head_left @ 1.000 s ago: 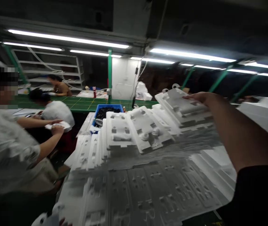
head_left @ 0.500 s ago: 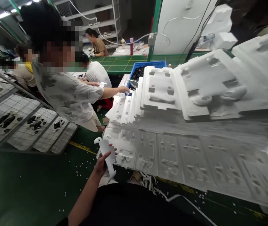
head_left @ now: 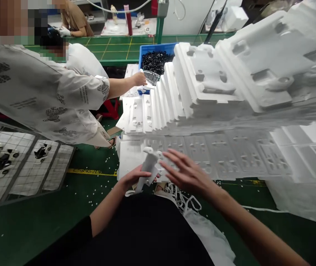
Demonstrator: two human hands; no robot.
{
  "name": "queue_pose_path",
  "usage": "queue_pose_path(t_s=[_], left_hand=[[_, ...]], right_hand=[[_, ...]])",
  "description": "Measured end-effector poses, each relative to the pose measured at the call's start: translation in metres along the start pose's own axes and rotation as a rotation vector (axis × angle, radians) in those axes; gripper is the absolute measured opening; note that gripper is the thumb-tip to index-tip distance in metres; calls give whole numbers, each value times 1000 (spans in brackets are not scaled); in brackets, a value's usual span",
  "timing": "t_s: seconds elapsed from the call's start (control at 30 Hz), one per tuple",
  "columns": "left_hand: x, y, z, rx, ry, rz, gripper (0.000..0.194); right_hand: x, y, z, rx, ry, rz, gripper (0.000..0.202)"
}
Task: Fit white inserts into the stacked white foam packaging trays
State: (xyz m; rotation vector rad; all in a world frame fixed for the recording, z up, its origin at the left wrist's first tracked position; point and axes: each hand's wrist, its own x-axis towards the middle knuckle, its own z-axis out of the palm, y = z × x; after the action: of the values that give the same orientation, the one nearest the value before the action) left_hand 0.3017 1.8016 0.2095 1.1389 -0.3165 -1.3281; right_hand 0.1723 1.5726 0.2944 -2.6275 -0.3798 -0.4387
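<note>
My left hand (head_left: 135, 176) is closed around a white moulded plastic part (head_left: 148, 164) with a hooked upper end and a curved lower end. It is held upright in front of my body. My right hand (head_left: 184, 170) hovers just right of the part, its fingers stretched and spread, with nothing seen in them. The fingertips are close to the part's upper right side; whether they touch it I cannot tell. Beyond my hands stand rows of white foam packing trays (head_left: 210, 79) with moulded hollows, and more trays (head_left: 196, 151) lie lower in front.
A co-worker (head_left: 44, 92) stands at the left, one hand (head_left: 139, 78) near a blue bin (head_left: 142, 55) of small black parts. Left of the floor aisle is a rack (head_left: 26, 166) holding black-and-white pieces. White straps (head_left: 184, 199) lie on the green floor (head_left: 91, 221) by my feet.
My right hand has come into view from the right and reached close to the white part. My left hand, holding the part, has shifted right. The view has turned and moved nearer the trays.
</note>
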Motion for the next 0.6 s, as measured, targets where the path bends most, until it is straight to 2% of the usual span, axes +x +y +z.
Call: queue_pose_path(t_s=[0.07, 0.1, 0.17, 0.27, 0.3, 0.37, 0.43, 0.5, 0.53, 0.6], left_hand=[[8, 7, -9, 327, -170, -20, 52], [10, 9, -13, 467, -231, -11, 47], [13, 8, -18, 637, -305, 6, 39], [9, -1, -23, 699, -342, -42, 39], [6, -5, -25, 694, -340, -72, 41], [0, -9, -29, 642, -294, -101, 44], [-5, -8, -34, 528, -221, -103, 43], [-9, -4, -37, 398, -201, -134, 37], [-10, -3, -37, 351, -210, -151, 34], [-11, -1, -35, 337, -257, -179, 25]], right_hand=[[22, -23, 32, -91, -181, -146, 46], [30, -31, 48, -133, -266, -166, 40], [38, -42, 76, -165, -422, -118, 26], [37, -48, 102, -154, -593, -19, 12], [35, -49, 106, -155, -596, -13, 11], [32, -50, 108, -182, -494, -7, 14], [28, -51, 107, -212, -293, 45, 27], [25, -51, 106, -221, -119, 105, 39], [24, -52, 108, -215, -84, 101, 40], [24, -53, 112, -189, -144, 6, 30]])
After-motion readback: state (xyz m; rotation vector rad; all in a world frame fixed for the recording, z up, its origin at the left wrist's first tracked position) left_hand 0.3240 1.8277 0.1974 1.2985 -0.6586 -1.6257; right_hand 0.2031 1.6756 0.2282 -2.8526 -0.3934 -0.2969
